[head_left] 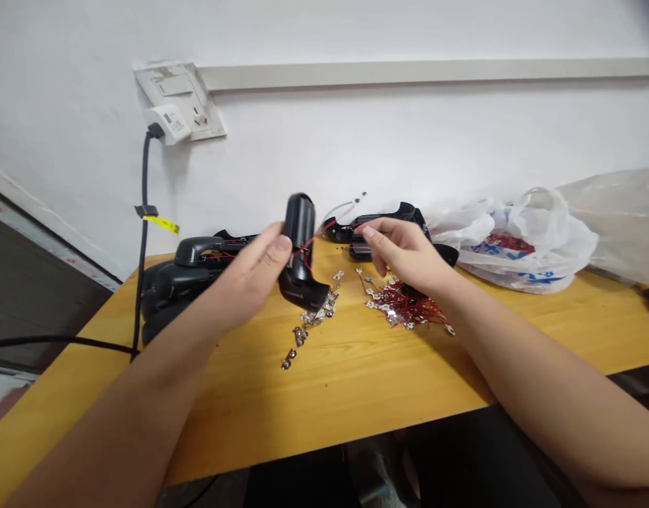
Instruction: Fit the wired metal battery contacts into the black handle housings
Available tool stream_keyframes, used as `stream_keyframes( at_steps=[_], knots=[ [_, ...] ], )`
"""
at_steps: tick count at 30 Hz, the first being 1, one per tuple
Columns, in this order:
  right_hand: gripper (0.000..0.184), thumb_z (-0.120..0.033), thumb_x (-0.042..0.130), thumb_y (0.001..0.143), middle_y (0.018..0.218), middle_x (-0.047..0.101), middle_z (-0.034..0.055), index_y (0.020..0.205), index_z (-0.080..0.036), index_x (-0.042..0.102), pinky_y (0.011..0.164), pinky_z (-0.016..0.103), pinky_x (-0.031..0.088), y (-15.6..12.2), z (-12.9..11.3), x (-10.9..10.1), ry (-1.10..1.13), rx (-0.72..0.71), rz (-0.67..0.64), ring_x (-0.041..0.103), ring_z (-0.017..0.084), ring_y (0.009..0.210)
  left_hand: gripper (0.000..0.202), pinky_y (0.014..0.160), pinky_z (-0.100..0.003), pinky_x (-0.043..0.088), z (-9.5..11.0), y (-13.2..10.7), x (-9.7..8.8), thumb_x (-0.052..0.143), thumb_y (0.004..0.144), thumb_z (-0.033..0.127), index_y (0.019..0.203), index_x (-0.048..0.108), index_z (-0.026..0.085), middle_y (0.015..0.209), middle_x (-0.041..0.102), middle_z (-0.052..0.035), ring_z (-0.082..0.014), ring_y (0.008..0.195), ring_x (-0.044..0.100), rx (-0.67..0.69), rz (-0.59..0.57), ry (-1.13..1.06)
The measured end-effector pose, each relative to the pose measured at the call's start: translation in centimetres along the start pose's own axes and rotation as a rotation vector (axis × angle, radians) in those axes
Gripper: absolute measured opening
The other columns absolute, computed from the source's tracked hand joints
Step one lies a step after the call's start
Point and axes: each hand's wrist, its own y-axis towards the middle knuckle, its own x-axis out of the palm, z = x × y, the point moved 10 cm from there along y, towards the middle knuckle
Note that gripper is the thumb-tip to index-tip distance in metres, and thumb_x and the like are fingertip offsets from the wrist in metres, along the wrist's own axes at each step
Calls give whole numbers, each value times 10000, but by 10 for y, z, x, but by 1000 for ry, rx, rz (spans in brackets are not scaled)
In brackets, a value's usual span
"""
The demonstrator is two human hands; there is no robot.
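Observation:
My left hand (258,271) is closed round a black plastic housing (302,282), held upright above the table with its open side showing. Thin red wires (307,247) lie across the housing and trail off toward the right. To the right, my right hand (401,250) has thumb and index finger pinched together; whatever sits between them is too small to make out. Beneath that hand spreads a pile of red wires with metal tabs (403,303). Small metal contact pieces (317,314) are scattered below the housing.
More black housings (171,289) are stacked at left, and others (398,215) lie behind my right hand. A white plastic bag (525,247) with red contents stands at the right. A black cable (143,183) hangs from the wall plug (168,125) over the wooden table's (335,402) left side.

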Motion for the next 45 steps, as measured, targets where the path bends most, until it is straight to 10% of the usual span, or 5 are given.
stream_keyframes(
  at_steps=[9,23,33,39,45],
  knots=[
    [234,-283,632,869,992,733,124,1016,-125,722,784,366,504,18,27,-20,-583,-100,65,652,225,846,766,685,-356,492,-47,-5,-78,758,653,748,1238,612,276,1136,727,-103,-319,932,688,-324,-2,783],
    [392,-245,517,910,1213,710,159,1244,-191,716,942,511,310,38,60,0,-1154,-4,-58,590,376,1145,747,891,-473,512,-66,2,-51,696,720,585,1355,602,204,1374,645,-182,-412,1147,644,-376,-124,925],
    [307,-325,523,990,976,748,124,1130,-158,740,896,451,466,2,-25,-27,-609,-298,361,671,295,935,633,1011,-507,470,-45,4,-36,621,817,616,1281,635,186,1321,641,-190,-396,1211,588,-220,-42,910],
    [314,-433,683,949,1049,753,93,1102,-169,758,849,384,562,-18,-34,24,85,-223,28,696,230,937,483,999,-455,457,-5,2,-7,431,988,582,1079,666,171,1114,699,-122,-288,1041,625,24,84,601],
    [362,-529,682,934,949,761,56,913,-180,775,871,367,557,-12,-24,54,225,-158,-158,694,213,945,458,853,-378,527,-30,0,34,481,983,610,956,626,176,951,687,-74,-223,914,639,-64,76,-159]
  ],
)
